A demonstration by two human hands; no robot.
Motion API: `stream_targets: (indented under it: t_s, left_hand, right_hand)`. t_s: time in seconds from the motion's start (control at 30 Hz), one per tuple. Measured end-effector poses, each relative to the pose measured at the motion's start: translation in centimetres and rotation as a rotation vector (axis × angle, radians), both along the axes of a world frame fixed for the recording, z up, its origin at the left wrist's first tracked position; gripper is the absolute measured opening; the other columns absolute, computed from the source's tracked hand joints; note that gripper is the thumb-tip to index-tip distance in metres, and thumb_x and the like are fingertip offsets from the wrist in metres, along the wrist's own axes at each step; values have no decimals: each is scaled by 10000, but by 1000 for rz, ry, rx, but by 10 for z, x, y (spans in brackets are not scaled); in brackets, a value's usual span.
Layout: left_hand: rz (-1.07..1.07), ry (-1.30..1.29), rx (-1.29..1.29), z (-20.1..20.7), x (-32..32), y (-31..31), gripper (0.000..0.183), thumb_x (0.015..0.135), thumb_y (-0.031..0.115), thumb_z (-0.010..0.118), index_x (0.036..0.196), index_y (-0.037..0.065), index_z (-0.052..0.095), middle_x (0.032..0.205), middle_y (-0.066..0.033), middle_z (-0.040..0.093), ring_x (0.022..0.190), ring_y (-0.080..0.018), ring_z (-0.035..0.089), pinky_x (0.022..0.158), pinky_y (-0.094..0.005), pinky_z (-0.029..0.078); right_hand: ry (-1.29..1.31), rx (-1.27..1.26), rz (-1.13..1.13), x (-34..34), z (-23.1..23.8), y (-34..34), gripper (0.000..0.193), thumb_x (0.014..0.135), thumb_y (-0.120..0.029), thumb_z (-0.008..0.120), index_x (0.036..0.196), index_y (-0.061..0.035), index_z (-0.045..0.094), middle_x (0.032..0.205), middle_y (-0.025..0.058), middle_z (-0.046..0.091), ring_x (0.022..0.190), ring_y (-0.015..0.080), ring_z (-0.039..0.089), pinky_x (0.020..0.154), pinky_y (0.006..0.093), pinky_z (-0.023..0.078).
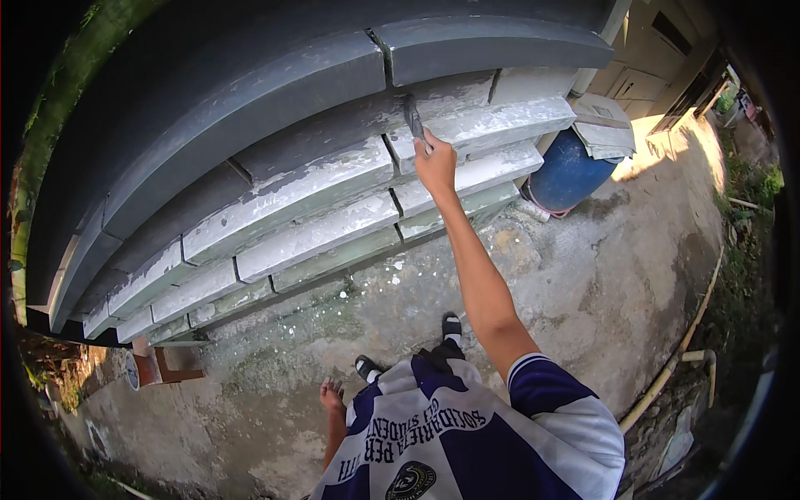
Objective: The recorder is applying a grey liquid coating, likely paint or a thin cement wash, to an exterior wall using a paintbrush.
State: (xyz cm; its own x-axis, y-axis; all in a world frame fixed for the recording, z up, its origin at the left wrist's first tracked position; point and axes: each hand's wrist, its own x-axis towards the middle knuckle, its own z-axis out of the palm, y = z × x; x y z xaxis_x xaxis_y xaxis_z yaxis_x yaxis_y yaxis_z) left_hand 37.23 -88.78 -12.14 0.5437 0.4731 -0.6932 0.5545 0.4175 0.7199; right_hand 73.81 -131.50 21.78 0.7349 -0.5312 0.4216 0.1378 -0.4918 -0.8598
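Observation:
My right hand [435,164] reaches out ahead with its fingers closed round a paintbrush [412,117] smeared dark grey. The brush's far end touches the stepped wall, just above a ledge [487,123] with patchy white and grey paint. Over it runs a top ledge [492,46] that is evenly dark grey. Further down, the lower ledges [321,233] are whitish and flaking, split by dark vertical gaps. Low at my left side hangs my left hand [332,394], fingers apart and holding nothing.
A blue barrel [571,171] stands at the wall's right end, with a pale sheet [602,125] on top. An orange-brown container [162,367] sits at the left. White spots dot the concrete floor [333,325]. A pipe [667,367] edges the right side.

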Motion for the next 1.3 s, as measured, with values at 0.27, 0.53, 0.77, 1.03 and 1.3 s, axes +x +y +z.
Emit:
stream_targets:
  t_s: [0.27,0.53,0.77,1.03,1.3]
  left_hand:
    - [-14,95,43,-13,-10,17,234,859,197,551,1088,154,544,1082,-18,606,894,-219,620,690,-323,441]
    - [76,92,-112,-25,-29,-23,230,863,156,544,1091,122,544,1142,-55,576,958,-257,602,696,-370,476]
    - [-98,18,19,-69,-30,-40,112,842,110,558,948,77,568,949,-74,621,792,-230,638,598,-346,511]
    - [-204,-12,217,-27,-2,-66,96,835,157,581,923,126,562,896,-9,637,748,-176,641,524,-259,405]
    - [-61,47,54,-31,-20,-57,164,830,176,600,982,130,563,940,-22,635,784,-207,649,535,-276,432]
  right_hand:
    - [-51,125,-171,-15,10,-92,313,814,-163,571,1067,17,608,911,250,631,878,323,629,772,339,455]
    - [81,-21,-275,23,-6,-84,375,812,-156,561,1147,12,555,911,264,618,884,378,604,784,378,456]
    - [-71,112,243,-17,-38,-84,388,820,-131,594,1176,11,536,1008,220,626,960,268,612,810,302,441]
    - [-85,144,-194,14,-6,-141,380,834,-131,548,1183,16,529,983,276,606,951,361,594,838,359,431]
    - [-18,138,-86,12,-3,24,405,851,-78,508,1218,84,457,805,293,603,790,405,604,694,414,451]
